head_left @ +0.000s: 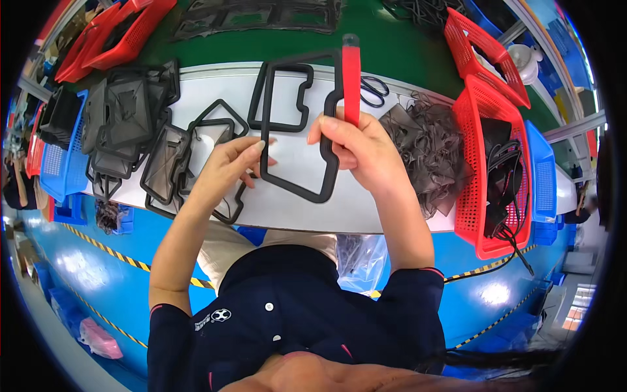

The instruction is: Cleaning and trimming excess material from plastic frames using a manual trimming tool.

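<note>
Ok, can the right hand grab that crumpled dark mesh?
Probably not now: the right hand looks near the crumpled dark mesh, but its grip seems busy with the black frame and red stick.

A factory workshop, by the look of it: a glossy blue floor (pixel 124 287) marked with yellow-and-black hazard tape (pixel 104 245), perforated red baskets (pixel 471 196) and blue baskets (pixel 63 166) flanking a white surface (pixel 372 215), and near-identical black frames (pixel 130 108) heaped in quantity.
</note>
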The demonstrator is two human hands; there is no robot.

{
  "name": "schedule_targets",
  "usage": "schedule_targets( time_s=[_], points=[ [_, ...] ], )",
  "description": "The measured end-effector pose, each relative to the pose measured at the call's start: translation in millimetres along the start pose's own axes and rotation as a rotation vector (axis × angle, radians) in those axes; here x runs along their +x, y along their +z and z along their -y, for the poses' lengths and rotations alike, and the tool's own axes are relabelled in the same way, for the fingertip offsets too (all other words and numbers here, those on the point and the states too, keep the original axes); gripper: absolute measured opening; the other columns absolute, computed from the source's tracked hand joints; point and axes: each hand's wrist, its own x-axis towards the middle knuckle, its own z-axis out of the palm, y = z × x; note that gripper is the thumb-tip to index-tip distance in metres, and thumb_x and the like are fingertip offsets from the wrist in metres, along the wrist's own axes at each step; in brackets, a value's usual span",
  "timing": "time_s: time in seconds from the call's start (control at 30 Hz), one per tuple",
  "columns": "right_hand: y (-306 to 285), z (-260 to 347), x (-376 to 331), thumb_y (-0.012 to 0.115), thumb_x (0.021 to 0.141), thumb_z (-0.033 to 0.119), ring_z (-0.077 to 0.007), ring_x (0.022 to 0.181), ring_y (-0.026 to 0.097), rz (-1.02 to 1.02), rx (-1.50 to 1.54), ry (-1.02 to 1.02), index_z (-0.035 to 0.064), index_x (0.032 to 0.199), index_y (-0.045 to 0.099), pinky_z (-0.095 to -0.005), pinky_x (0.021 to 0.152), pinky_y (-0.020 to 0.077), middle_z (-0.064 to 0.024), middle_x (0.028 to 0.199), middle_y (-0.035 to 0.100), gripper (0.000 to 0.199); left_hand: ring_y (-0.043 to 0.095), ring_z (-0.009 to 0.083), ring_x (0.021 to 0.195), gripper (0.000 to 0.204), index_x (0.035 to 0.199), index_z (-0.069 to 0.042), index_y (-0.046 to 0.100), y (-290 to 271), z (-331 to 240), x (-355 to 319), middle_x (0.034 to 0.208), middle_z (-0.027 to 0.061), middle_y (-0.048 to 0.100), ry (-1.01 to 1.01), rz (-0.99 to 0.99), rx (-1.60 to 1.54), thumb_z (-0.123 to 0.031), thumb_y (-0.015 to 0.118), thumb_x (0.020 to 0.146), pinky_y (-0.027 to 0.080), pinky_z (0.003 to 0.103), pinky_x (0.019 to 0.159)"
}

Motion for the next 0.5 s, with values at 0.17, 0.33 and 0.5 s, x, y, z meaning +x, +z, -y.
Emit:
schedule_targets(
  time_s=[0.17,0.33,0.5],
  points=[
    [-21.3,-11.0,58.2,0.061,0.086,0.027,-0.0002,0.054,0.037,-0.218,-0.256,0.033,0.0027,0.093,0.066,-0.0183,0.047,0.0262,0.0079,0.063,0.046,0.026,0.051,0.0062,0.043,0.032,0.066,-0.004,0.058,-25.9,-16.8,45.6,0.052,0.0012,0.055,-0.093,-0.092,0.076,-0.029,0.063,0.086,0.037,0.017,0.037],
    [-43.4,-49.4,99.0,0.067,0.08,0.024,-0.0058,0.061,0.046,-0.344,-0.534,-0.135,0.0005,0.083,0.064,-0.0228,0.055,0.0364,0.003,0.067,0.054,0.024,0.052,0.0072,0.045,0.036,0.066,-0.002,0.06,-26.4,-28.1,64.2,0.058,0.0037,0.056,-0.146,-0.138,-0.025,-0.034,0.068,0.081,0.039,0.018,0.039],
    [-27.8,-44.6,102.0,0.07,0.074,0.025,-0.019,0.055,0.052,-0.463,-0.715,-0.148,-0.0035,0.075,0.06,-0.033,0.055,0.0422,-0.0083,0.058,0.056,0.03,0.05,0.0055,0.042,0.034,0.067,-0.003,0.06,-35.7,-12.5,75.6,0.054,0.0008,0.053,-0.135,-0.145,0.211,-0.032,0.069,0.08,0.038,0.016,0.038]
  ],
)
